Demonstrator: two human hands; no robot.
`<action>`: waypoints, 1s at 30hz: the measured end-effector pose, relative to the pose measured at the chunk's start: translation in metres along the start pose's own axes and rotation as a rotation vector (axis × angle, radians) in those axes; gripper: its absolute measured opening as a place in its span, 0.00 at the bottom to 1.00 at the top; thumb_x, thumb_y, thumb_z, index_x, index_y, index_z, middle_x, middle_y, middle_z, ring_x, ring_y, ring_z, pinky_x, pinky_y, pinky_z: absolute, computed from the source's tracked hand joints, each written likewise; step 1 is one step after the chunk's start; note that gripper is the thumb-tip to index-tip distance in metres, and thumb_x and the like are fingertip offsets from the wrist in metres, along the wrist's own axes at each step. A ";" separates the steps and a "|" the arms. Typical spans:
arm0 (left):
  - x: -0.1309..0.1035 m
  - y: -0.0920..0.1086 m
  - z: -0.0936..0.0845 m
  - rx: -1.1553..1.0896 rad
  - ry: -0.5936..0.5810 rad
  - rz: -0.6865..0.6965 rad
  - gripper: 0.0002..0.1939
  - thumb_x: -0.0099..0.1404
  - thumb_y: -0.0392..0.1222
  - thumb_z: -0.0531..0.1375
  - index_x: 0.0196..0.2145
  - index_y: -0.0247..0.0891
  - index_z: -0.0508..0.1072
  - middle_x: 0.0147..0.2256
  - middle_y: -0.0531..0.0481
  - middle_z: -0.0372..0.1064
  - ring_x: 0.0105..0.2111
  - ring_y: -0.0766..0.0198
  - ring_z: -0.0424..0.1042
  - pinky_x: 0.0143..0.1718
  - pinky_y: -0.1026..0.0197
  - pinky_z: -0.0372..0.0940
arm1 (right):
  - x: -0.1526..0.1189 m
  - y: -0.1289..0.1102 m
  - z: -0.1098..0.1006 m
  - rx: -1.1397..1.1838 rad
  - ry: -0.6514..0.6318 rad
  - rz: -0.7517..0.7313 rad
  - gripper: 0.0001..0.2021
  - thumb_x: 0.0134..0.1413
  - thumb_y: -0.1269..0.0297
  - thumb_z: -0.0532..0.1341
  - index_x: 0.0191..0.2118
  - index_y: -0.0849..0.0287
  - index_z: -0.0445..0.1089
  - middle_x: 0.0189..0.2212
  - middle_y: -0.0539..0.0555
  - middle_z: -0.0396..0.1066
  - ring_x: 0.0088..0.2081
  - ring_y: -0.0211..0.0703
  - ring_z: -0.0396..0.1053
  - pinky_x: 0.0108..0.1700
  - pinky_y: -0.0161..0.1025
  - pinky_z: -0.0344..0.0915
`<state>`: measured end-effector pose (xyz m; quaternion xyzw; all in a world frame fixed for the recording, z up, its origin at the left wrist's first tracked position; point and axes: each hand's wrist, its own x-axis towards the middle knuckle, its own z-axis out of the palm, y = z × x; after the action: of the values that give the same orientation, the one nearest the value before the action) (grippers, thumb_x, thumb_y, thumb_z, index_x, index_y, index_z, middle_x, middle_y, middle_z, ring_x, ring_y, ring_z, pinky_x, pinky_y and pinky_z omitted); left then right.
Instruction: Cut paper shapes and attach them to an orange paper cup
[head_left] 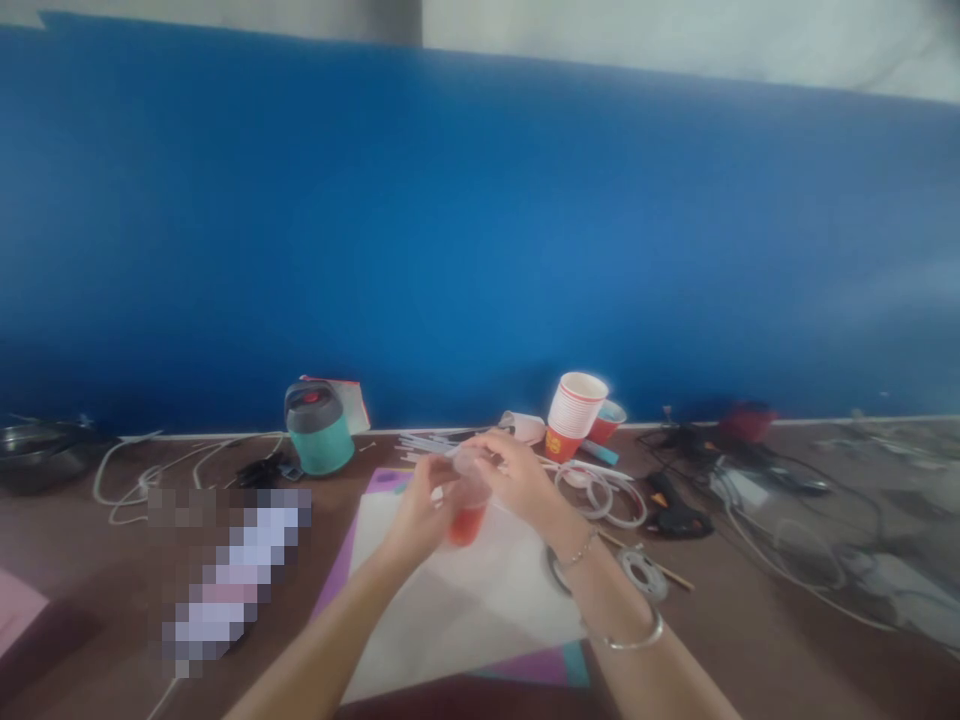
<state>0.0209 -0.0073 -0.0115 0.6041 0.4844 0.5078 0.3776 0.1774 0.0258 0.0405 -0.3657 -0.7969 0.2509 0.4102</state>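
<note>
Both hands (471,490) around a cup (468,518) (reddish liquid inside).

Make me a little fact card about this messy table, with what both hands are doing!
left hand: around a clear cup
right hand: fingers at the cup's top
in the cup: something red
under the hands: white paper over a purple sheet
left side: teal and dark pot
right side: stacked paper cups, white rings
behind: blue wall
</note>
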 end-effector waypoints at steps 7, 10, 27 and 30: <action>0.013 -0.019 0.002 0.201 0.071 0.078 0.11 0.61 0.42 0.56 0.39 0.39 0.74 0.39 0.46 0.73 0.41 0.55 0.70 0.44 0.54 0.62 | 0.000 -0.001 0.002 0.010 -0.009 0.020 0.15 0.50 0.76 0.53 0.41 0.56 0.72 0.40 0.54 0.72 0.43 0.43 0.68 0.43 0.39 0.63; 0.013 -0.023 0.003 0.200 0.108 0.068 0.11 0.60 0.41 0.55 0.39 0.38 0.74 0.38 0.46 0.73 0.41 0.55 0.70 0.44 0.54 0.62 | -0.002 0.002 0.004 0.054 0.022 0.066 0.15 0.50 0.73 0.54 0.43 0.56 0.71 0.43 0.54 0.72 0.43 0.43 0.68 0.42 0.38 0.65; 0.014 -0.021 0.005 0.233 0.176 0.069 0.09 0.58 0.38 0.56 0.34 0.40 0.75 0.35 0.49 0.73 0.38 0.57 0.70 0.43 0.55 0.61 | -0.006 0.012 0.009 0.006 0.044 0.209 0.07 0.48 0.67 0.57 0.29 0.60 0.73 0.28 0.52 0.74 0.30 0.41 0.68 0.32 0.35 0.63; 0.014 -0.022 0.005 0.235 0.186 0.072 0.07 0.57 0.39 0.57 0.32 0.39 0.75 0.33 0.49 0.73 0.36 0.58 0.70 0.41 0.56 0.62 | -0.005 0.012 0.009 0.011 0.040 0.210 0.07 0.48 0.67 0.57 0.28 0.61 0.73 0.27 0.52 0.74 0.29 0.41 0.68 0.32 0.35 0.63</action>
<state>0.0218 0.0118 -0.0298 0.6116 0.5513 0.5146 0.2393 0.1767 0.0282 0.0244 -0.4498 -0.7443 0.2897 0.3998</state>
